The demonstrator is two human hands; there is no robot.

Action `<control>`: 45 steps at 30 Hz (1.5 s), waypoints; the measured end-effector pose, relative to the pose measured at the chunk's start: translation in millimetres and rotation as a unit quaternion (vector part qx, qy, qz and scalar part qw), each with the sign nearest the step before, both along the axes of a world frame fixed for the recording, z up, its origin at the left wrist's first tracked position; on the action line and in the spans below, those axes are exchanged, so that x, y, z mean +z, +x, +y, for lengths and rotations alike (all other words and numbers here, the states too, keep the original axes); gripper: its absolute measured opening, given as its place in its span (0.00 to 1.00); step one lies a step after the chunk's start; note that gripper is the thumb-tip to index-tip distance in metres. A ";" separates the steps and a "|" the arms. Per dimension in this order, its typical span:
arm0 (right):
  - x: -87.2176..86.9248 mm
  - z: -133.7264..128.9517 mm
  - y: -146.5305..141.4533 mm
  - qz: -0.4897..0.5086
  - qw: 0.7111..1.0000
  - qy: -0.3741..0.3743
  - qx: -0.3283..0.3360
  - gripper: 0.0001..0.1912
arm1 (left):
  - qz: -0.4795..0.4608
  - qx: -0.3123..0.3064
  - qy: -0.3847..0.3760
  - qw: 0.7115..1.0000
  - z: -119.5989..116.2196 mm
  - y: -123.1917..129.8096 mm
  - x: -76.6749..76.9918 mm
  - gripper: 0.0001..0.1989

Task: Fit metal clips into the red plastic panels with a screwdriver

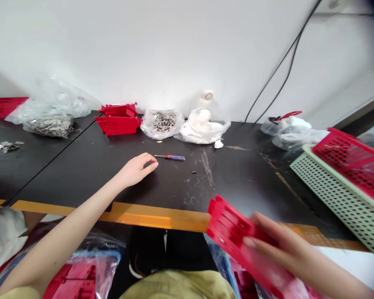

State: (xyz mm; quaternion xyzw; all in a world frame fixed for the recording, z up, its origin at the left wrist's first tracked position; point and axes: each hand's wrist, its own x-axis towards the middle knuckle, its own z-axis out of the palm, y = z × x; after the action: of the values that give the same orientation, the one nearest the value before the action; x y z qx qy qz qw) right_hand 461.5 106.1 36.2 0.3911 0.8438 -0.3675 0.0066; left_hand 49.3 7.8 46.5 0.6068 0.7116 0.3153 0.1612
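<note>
My right hand (277, 241), partly smeared by motion, grips a red plastic part (229, 226) with slots along it. The part is tilted over the table's front edge at the right, and its lower end is blurred. My left hand (140, 168) reaches over the black table (162, 191), fingers loosely bent and thumb apart, with nothing seen in it. Just beyond its fingertips lies a small screwdriver (174, 157) with a purple-blue handle and a red collar. A tiny dark piece (193, 172) rests to the right of it.
Along the wall stand red plastic parts (118, 120), a bag of small metal pieces (163, 122) and a bag of white material (202, 126). Baskets (336, 187) fill the right. Another metal-filled bag (51, 124) lies left. Bins of red parts (81, 274) sit below the edge.
</note>
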 end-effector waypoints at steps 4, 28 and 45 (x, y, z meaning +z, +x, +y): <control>29.3 22.7 -116.5 0.019 0.989 -0.082 0.124 0.19 | -0.205 0.001 0.012 0.979 15.3 0.6 -7.2 0.26; 32.3 182.8 -406.8 0.006 0.939 0.321 0.127 0.12 | -0.015 0.103 -0.049 0.993 3.1 -11.3 -7.4 0.15; 23.6 186.9 -419.7 0.253 0.954 0.162 -0.010 0.09 | -0.025 0.080 -0.023 0.996 7.2 -3.5 -13.7 0.16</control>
State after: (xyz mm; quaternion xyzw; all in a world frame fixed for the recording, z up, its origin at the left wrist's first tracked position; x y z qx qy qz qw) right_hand 41.8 293.0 59.8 0.2899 0.8621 -0.3126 -0.2740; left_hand 45.8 15.0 32.8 0.5358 0.7610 0.3254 0.1671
